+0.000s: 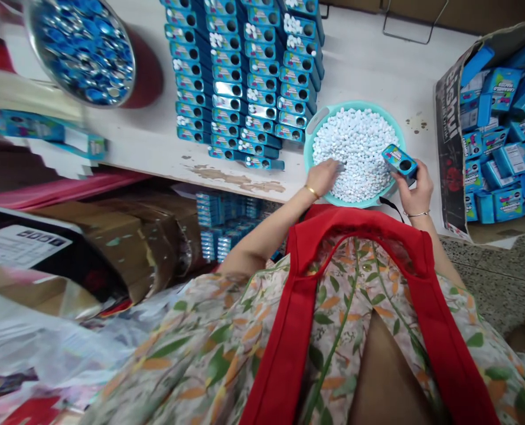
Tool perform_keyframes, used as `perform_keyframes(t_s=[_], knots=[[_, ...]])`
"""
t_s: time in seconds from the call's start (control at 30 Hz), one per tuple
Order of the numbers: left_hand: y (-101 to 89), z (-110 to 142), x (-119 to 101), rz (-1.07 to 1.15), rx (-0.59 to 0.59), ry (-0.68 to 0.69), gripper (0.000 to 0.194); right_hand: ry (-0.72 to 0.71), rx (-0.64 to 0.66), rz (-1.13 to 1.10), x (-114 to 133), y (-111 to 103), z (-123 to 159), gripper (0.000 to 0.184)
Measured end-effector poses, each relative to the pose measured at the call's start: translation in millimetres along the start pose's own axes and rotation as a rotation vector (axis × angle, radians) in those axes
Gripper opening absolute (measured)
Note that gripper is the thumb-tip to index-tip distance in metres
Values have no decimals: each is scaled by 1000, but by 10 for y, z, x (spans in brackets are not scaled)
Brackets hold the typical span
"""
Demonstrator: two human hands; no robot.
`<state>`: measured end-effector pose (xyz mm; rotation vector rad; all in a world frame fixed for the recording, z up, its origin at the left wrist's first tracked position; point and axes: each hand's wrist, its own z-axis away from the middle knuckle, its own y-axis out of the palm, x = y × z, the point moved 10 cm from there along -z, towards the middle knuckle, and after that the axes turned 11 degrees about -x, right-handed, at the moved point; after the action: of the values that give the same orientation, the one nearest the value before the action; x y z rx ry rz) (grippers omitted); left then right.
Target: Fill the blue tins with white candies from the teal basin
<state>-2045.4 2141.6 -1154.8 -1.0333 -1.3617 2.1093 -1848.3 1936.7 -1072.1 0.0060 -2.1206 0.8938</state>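
Observation:
A round turquoise basin full of small white candy-like pellets stands at the table's front edge. My left hand reaches into its near left side, fingers curled together with the tips down among the pellets. What they hold, if anything, is hidden. Over the basin's right side, my right hand is closed around a small blue box, tilted, with a dark round hole in its upper face. To the left of the basin, similar blue boxes stand in several rows; white pellets show in some of them.
An open carton heaped with blue boxes stands at the right. A metal container of shiny blue and silver round pieces is at far left. Below the table are more stacked blue boxes and brown cartons.

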Motion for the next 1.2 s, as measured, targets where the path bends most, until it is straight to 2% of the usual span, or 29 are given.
perform_keyframes(t_s=[0.1,0.17,0.23,0.3,0.4,0.53,0.63,0.83,0.93,1.03,1.1,1.13,1.2], knots=[[175,-160,-195,174,-57,-11,36,58,-20,-26,-78,0,26,62],[181,-184,-188,260,-61,-1,36,87,-32,-21,-117,-4,51,61],[99,-153,-107,320,-69,39,36,91,-37,2,-129,-21,72,61],[-78,-87,-28,347,-98,111,35,67,-23,42,-105,-34,82,61],[-477,50,-45,360,-150,260,32,15,33,112,-27,-11,82,59],[-1064,225,-320,290,-177,431,31,-71,130,163,151,136,71,53],[-1383,303,-603,138,-149,495,28,-135,176,170,300,273,61,48],[-1773,431,-1101,-153,-82,456,24,-178,238,135,440,477,75,48],[-1888,519,-1301,-170,-67,414,31,-167,237,117,434,513,87,48],[-1926,589,-1434,-132,-58,417,34,-149,233,109,408,527,99,47],[-1933,594,-1415,-96,-79,429,32,-140,232,105,385,520,109,47],[-1928,571,-1338,-88,-99,417,31,-136,228,105,369,506,112,48],[-1891,469,-1033,-87,-157,345,27,-123,209,97,325,453,112,50]])
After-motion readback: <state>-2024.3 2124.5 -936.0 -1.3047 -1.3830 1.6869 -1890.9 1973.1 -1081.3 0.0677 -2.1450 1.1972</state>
